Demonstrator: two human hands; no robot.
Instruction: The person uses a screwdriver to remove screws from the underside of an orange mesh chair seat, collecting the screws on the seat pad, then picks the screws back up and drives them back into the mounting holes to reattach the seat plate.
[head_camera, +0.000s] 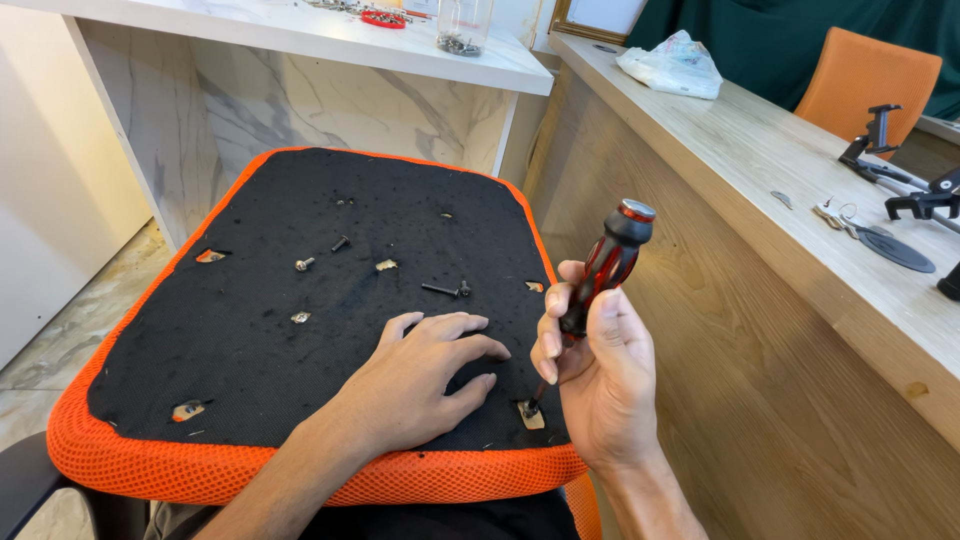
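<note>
While the upturned chair seat (250, 330) lies across your lap with its black fabric underside facing up and its orange mesh rim around the edge, you have loose hardware scattered over it: a short silver bolt (304, 264) toward the left, a small dark screw (341, 243) just beside it, and farther right a longer black bolt (444, 290) lying flat near the middle. Your left hand (420, 375) rests palm down on the black fabric, fingers spread and flat, pinching nothing, just beside the near right corner. To its right, your right hand (590, 370) is wrapped around a screwdriver (605, 265) with a red and black handle, fingers pressed closed about the lower grip; the tool stands nearly upright, tilted slightly to the right, and its tip meets the mounting hole (530, 412) at the seat's near right corner. Right of your hands runs a long wooden counter (700, 140), carrying a white plastic bag (672, 65) at its far end and a bunch of keys (838, 213) nearer you.
</note>
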